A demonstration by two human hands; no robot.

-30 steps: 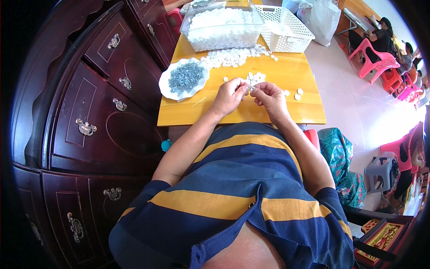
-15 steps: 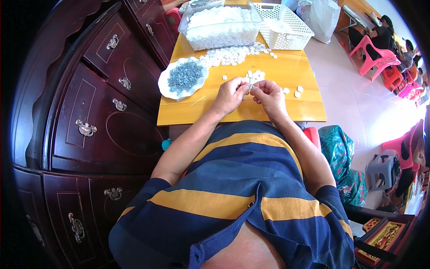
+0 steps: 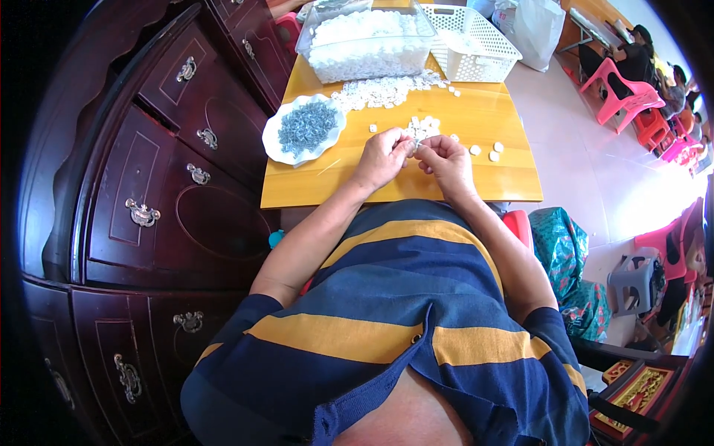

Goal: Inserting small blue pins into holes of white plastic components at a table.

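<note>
Together, left hand (image 3: 385,157) and right hand (image 3: 451,165) pinch one tiny piece (image 3: 417,145), flanked by scalloped dish (image 3: 271,137) and white discs (image 3: 494,156).

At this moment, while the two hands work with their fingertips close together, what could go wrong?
The small piece at the fingertips of the left hand and right hand might slip and get lost among the loose white pieces just beyond. The scalloped white dish of grey-blue bits sits at the left edge of the wooden table, so a bump could spill it.
</note>
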